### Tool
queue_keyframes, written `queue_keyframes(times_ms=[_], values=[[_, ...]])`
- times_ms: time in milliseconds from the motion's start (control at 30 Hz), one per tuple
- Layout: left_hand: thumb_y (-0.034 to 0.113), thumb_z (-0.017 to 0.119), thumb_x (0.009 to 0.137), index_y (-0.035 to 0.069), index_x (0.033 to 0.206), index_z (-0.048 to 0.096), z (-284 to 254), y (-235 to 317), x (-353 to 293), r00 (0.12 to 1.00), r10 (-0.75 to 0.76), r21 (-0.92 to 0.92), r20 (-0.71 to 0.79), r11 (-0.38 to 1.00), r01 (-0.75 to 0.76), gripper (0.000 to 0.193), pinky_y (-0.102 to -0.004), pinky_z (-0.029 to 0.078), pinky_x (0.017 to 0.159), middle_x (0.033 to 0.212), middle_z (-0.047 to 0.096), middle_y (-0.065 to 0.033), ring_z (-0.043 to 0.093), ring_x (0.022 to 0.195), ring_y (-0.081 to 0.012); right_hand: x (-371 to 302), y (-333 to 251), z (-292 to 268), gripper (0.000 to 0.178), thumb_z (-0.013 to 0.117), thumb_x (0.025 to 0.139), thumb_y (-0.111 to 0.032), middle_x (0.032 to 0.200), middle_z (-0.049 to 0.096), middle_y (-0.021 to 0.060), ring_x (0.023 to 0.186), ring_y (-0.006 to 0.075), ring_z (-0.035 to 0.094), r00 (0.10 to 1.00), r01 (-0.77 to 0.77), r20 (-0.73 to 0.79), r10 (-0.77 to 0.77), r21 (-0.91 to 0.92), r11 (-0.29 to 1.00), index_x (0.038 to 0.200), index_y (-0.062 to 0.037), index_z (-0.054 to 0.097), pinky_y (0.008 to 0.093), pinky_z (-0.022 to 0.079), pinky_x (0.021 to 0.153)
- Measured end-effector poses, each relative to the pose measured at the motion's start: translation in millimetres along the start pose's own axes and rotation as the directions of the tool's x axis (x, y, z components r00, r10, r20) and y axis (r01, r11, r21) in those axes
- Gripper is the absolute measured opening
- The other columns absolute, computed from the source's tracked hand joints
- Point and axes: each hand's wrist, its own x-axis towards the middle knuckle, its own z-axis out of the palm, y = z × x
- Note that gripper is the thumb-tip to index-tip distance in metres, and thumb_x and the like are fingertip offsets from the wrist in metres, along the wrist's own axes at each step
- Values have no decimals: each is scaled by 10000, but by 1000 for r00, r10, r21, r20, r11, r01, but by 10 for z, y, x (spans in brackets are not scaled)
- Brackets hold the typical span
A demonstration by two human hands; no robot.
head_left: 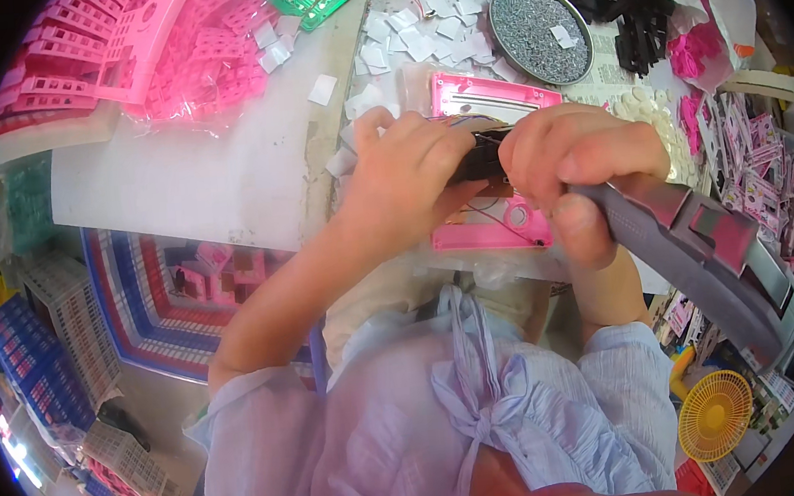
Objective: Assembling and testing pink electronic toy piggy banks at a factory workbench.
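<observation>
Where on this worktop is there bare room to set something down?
Left: the white surface between the pink parts, basket and left forearm. Crowded: around the left hand and right hand, with pink casings, scattered white squares and a round dish.

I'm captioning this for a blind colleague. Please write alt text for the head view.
The person's left hand and right hand meet at a black part over pink plastic casings on a cluttered worktable. Beyond lie white squares and a round dish of small grey pieces.
</observation>
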Motion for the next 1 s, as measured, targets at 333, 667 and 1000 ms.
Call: queue_keyframes(times_ms=[333, 667, 1000], values=[[325, 820, 708, 148, 1072, 629, -8, -3, -15, 999, 41, 69, -16, 997, -40, 448, -484, 330, 897, 986, 641, 7, 587, 938, -221, 232, 161, -208, 351, 750, 888, -155, 735, 581, 72, 605, 165, 537, 970, -142, 226, 93, 212, 967, 1108, 9, 531, 317, 461, 550], [201, 836, 743, 79, 1172, 595, -175, 116, 137, 979, -131, -41, 154, 990, 138, 507, -446, 357, 949, 1145, 668, -73, 566, 1090, -266, -265, -12, -615, 587, 823, 671, -111, 1017, 657, 94, 941, 327, 587, 888, -56, 294, 354, -696, 716, 1236, -102, 667, 400, 506, 848], [253, 796, 789, 31, 1399, 491, 146, 66, 59, 970, -240, -198, -42, 954, 227, 717, -461, 353, 965, 1142, 638, -68, 549, 1070, -290, 176, 219, -800, 397, 573, 987, -373, 824, 693, 201, 765, 368, 675, 634, -512, 81, 769, -701, 496, 938, -7, 720, 438, 510, 704]])
